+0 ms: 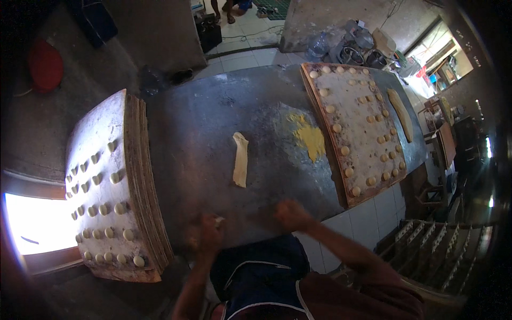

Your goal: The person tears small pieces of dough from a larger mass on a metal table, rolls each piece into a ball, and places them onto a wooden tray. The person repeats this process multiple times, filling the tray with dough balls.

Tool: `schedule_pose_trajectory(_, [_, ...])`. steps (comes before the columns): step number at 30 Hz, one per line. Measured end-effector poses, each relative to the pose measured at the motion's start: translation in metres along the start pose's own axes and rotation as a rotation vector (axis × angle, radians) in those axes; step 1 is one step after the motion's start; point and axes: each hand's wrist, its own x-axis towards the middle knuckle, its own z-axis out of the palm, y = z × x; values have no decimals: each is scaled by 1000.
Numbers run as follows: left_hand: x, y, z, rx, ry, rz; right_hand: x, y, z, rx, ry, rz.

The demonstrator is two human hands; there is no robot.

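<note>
**Blurred hands, soft dough, boards within knocking range**

Both hands are blurred at the table's near edge. Taking the point between them as the clock's centre, the left hand lies at 9 o'clock, seemingly curled, with a small pale piece at its fingers; how firmly it is gripped cannot be told. The right hand is at 3 o'clock, fingers apparently bent; whether it holds anything cannot be told.

At 12 o'clock, the dough strip lies flat on the dark table, apart from both hands. Lifted by one end, it could stretch or tear, being thin and soft. At 1 o'clock, the yellow patch could smear onto a straying sleeve or dough.

Around 2 o'clock, a board bears loose dough rounds; an elbow bump could shift them. The board stack, between 9 and 10, carries the same risk.
</note>
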Motion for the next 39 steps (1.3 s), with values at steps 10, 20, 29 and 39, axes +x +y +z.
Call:
schedule_pose_trajectory(10, [2, -10, 8, -8, 191, 134, -8, 30, -3, 95, -191, -32])
schedule_pose_trajectory(20, [7, -14, -5, 209, 149, 380, -5, 35, -13, 213, 191, -190])
schedule_pose_trajectory(29, [6, -21, -12, 155, 119, 151, 6, 28, -19, 240, 219, -99])
schedule_pose_trajectory(39, [-16, -22, -10, 80, 208, -69, -10, 34, -23, 228, 102, 236])
